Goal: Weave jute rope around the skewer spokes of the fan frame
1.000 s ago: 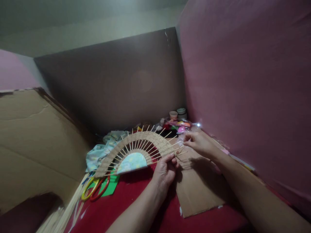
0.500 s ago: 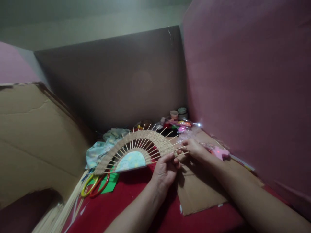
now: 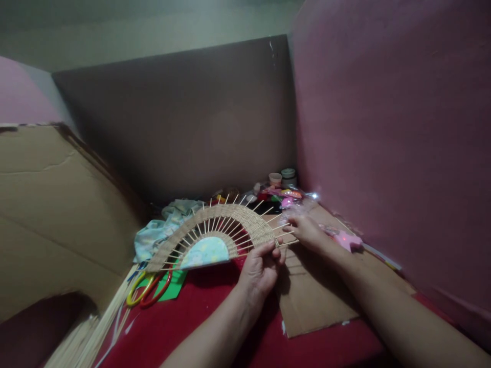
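A half-round woven fan (image 3: 251, 221) of tan fibre on thin pale sticks (image 3: 230, 225) is held up over the table. At its centre is a half-disc of pale blue patterned fabric (image 3: 205, 252). My left hand (image 3: 263, 268) grips the fan's lower right end, thumb on top of the weave. Beside it, my right hand (image 3: 307, 232) is at the stick tips on the right edge, fingers bent and drawn together. Whatever lies between those fingers is too small to make out.
Scissors with yellow and red handles (image 3: 143, 294) rest on green paper (image 3: 174, 285) at left, near a bundle of pale sticks (image 3: 95, 340). Crumpled blue fabric (image 3: 148, 240) lies behind. Flat cardboard (image 3: 314, 306) and a pink glue gun-like object (image 3: 347, 240) are at right. Cups (image 3: 275, 179) stand at the back.
My right hand has risen slightly, its fingers shifting up along the stick tips. My left hand and the fan stay nearly still; the view has moved a little.
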